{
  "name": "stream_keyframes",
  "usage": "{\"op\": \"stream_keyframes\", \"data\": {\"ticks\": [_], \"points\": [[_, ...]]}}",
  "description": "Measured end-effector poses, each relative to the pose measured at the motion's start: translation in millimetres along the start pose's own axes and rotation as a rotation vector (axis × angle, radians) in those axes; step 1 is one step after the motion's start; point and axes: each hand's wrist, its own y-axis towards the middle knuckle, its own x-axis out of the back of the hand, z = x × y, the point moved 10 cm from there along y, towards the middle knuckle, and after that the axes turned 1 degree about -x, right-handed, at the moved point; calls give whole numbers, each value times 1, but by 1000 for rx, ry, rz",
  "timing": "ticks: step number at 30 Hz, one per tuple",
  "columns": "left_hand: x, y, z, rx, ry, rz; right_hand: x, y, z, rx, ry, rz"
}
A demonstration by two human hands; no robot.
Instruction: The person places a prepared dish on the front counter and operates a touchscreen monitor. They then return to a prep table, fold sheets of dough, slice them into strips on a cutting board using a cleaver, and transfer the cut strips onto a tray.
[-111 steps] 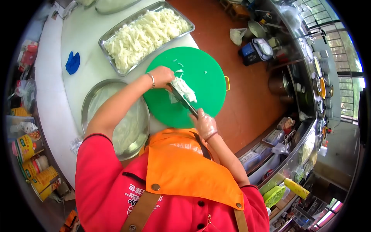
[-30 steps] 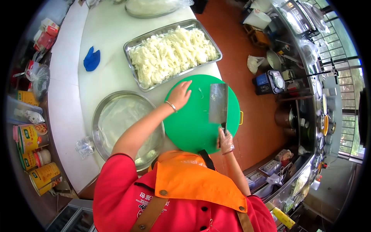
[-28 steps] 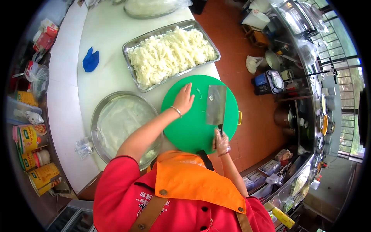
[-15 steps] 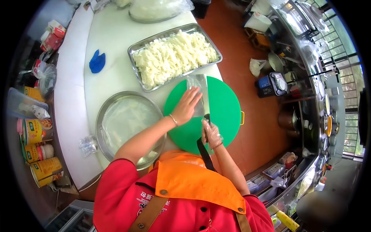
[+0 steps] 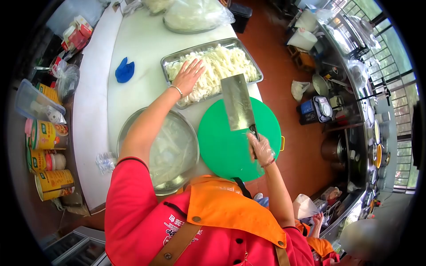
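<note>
My right hand, in a clear plastic glove, grips the black handle of a cleaver. The broad blade is above the round green cutting board, its far end overlapping the near edge of the metal tray. My left hand lies with fingers stretched out over the left part of the pale, flat strips, which look like wide noodles. They are heaped in the rectangular metal tray. Whether the left fingers press into the strips I cannot tell.
Left of the board stands a large round metal pan with a clear plastic sheet in it. A blue cloth-like piece lies on the white table. Farther back is a bagged pan. Another person's arm shows at lower right.
My left hand has left the cleaver blade and moved up and left onto the tray of strips. The right hand has shifted slightly right and the cleaver has tilted; the board now shows bare.
</note>
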Motion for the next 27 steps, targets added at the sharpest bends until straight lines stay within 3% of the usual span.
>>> {"op": "stream_keyframes", "data": {"ticks": [3, 6, 10, 15, 20, 27], "points": [[-44, -23, 28, 134, -130, 125, 34, 8, -28, -3, -339, -171], [-33, -56, 52, 310, -280, -68, 45, -9, -2, 464, -1025, -466], [-12, -130, 76, 571, -448, -272, 52, -5, -11, 423, -1363, -382], [-25, -238, 94, 888, -620, -204, 71, 15, -32, 466, -1468, -289], [-53, -342, 92, 1037, -443, -23, 91, 33, -37, 473, -1482, -327], [-82, -349, 86, 1107, -459, 135, 83, 44, -22, 476, -1427, -430]]}}
